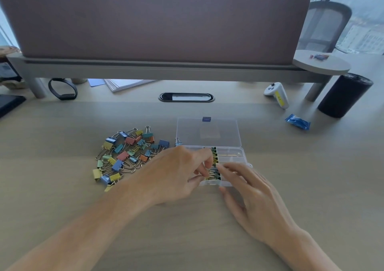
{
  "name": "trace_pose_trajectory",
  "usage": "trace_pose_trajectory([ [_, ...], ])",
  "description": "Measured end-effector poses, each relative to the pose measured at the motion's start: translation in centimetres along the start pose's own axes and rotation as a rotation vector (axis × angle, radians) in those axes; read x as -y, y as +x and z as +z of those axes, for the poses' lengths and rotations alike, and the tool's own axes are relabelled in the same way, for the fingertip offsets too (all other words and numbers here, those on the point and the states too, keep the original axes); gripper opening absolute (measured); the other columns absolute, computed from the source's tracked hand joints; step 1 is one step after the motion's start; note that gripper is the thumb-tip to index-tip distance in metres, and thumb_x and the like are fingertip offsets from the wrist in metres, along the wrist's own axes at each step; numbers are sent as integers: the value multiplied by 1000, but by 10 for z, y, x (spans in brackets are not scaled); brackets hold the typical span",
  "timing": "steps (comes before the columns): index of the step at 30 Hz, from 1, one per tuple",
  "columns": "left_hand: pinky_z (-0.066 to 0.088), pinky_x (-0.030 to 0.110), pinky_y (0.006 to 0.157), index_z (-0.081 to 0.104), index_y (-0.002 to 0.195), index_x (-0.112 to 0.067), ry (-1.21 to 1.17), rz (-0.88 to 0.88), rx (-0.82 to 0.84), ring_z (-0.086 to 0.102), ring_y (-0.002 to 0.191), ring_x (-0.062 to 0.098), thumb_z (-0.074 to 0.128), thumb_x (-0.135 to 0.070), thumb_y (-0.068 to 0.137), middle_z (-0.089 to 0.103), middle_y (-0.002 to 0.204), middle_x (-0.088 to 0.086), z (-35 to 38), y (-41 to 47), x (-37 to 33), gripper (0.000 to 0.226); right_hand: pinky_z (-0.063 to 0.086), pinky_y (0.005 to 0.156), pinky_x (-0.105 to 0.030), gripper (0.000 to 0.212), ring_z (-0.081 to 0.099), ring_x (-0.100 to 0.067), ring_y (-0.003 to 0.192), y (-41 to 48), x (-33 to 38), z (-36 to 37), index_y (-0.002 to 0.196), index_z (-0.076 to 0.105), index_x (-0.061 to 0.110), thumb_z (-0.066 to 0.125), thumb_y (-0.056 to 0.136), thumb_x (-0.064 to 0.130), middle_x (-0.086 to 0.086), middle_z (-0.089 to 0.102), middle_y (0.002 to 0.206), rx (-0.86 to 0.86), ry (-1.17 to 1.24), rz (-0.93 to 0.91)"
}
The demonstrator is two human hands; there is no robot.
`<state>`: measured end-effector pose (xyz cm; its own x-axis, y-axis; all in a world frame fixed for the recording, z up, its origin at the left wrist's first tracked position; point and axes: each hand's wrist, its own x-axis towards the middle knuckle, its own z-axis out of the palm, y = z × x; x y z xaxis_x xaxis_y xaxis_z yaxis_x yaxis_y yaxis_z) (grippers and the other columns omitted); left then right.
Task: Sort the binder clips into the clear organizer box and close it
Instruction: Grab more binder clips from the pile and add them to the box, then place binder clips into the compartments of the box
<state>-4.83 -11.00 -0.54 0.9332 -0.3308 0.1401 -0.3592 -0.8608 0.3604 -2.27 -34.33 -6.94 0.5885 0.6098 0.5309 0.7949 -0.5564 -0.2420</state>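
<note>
Dozens of coloured binder clips (pixel 126 156) lie in a loose pile on the light wooden desk (pixel 187 229), just left of the clear organizer box (pixel 234 156). The pile mixes yellow, blue, teal, pink and orange, with wire handles tangled together. One light blue clip (pixel 178 140) lies apart from the pile, touching the left edge of the box's lid (pixel 207 133). The lid is swung fully open and lies flat on the desk behind the base, its dark blue latch (pixel 206 119) at the far edge.

Inside the base, a row of yellow clips (pixel 214 156) fills a middle compartment, packed side by side. The compartments to its right look mostly bare, though the clear plastic makes that hard to judge.

The left hand (pixel 178 173) reaches over the box from the pile side, fingers curled down into the middle compartment. Its thumb and fingertips pinch the yellow clips near the front of the row. The right hand (pixel 255 198) is relaxed, with fingers nearly straight and fingertips resting on the near right part of the base.

Farther back, a black wristband (pixel 62 92) stands on edge at the left beside a stack of papers (pixel 124 84). A white controller (pixel 277 95), a blue packet (pixel 298 121) and a dark cylinder (pixel 345 95) sit at the right. A mauve divider panel (pixel 155 21) rises behind the desk.
</note>
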Motion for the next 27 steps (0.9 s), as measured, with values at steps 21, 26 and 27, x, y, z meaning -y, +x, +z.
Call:
trace_pose_trajectory([
  [21,30,18,116,53,146,-38,94,90,-65,46,136,-4,49,-52,101,51,149,-23,8,-7,16,47,42,110,-28,42,56,-11,132,-1,2,-5,141,63,23,53,104,39,12,59,146,118,-95,-13],
  [26,9,22,126,27,160,-34,189,57,39,15,151,-7,27,-70,99,24,164,-22,14,1,23,71,35,118,-26,53,47,-8,143,0,1,-5,151,53,24,50,105,49,13,49,156,192,-100,16],
  [27,11,24,127,28,160,-33,190,54,46,16,151,-7,27,-69,99,25,164,-21,15,1,23,70,36,117,-27,52,47,-8,142,1,1,-5,150,55,24,50,104,50,13,51,155,196,-98,18],
])
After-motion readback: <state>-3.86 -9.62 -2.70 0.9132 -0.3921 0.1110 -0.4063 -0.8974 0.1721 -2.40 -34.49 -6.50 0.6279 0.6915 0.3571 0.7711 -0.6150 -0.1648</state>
